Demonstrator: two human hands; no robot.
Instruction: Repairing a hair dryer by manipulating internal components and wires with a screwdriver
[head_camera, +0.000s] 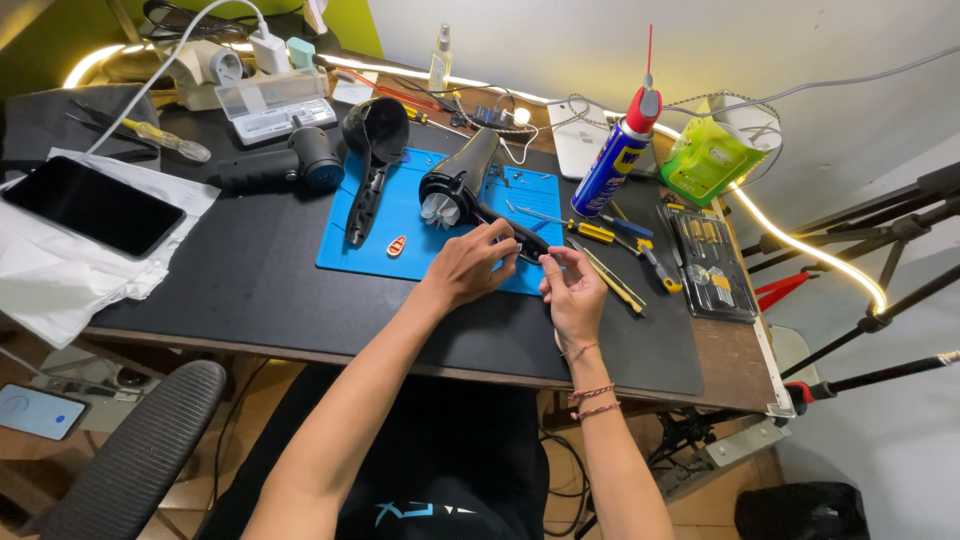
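Observation:
A black hair dryer (462, 177) with its casing opened lies on a blue work mat (405, 225), a white fan wheel showing at its near end. My left hand (468, 265) grips the dryer's handle part near the mat's front edge. My right hand (572, 287) is beside it, fingertips pinched on something thin and small at the handle's end; I cannot make out what it is. The detached black casing half (372, 150) lies on the mat's left side. A small red and white piece (397, 245) sits loose on the mat.
A blue and yellow spray can (615, 155), yellow-handled screwdrivers (612, 236) and an open bit case (712, 262) lie to the right. A black massage gun (275, 165), a clear plastic parts box (272, 105), a dark tablet (92, 204) on white paper, a green pouch (708, 160) and tripod legs (880, 225) surround the desk.

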